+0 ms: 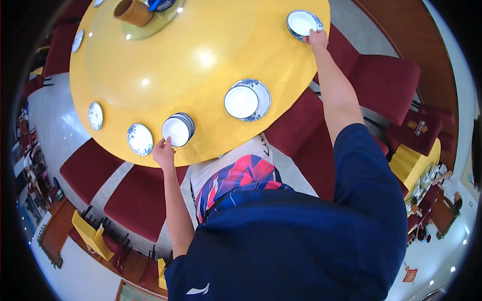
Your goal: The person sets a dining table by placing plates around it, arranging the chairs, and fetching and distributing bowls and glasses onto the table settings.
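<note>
My left hand (164, 152) is at the table's near edge, fingers closed on the rim of a stack of white bowls (175, 131) with blue-patterned outsides. At the far right, with that arm stretched out, my right hand (318, 39) grips the rim of a white bowl (302, 22). That bowl rests on a blue-patterned plate (296, 35). Between my hands, another white bowl (241, 102) sits off-centre on a patterned plate (264, 100). Just left of the stack lies a patterned plate (140, 139) with nothing on it. My fingertips are partly hidden by the bowls.
The round table (191, 83) has a yellow cloth and a clear turntable bearing a brown pot (133, 12). More plates (95, 116) lie along its left rim. Dark red chairs (138, 203) surround it, one (369, 80) beside my right arm. Other people are in the background.
</note>
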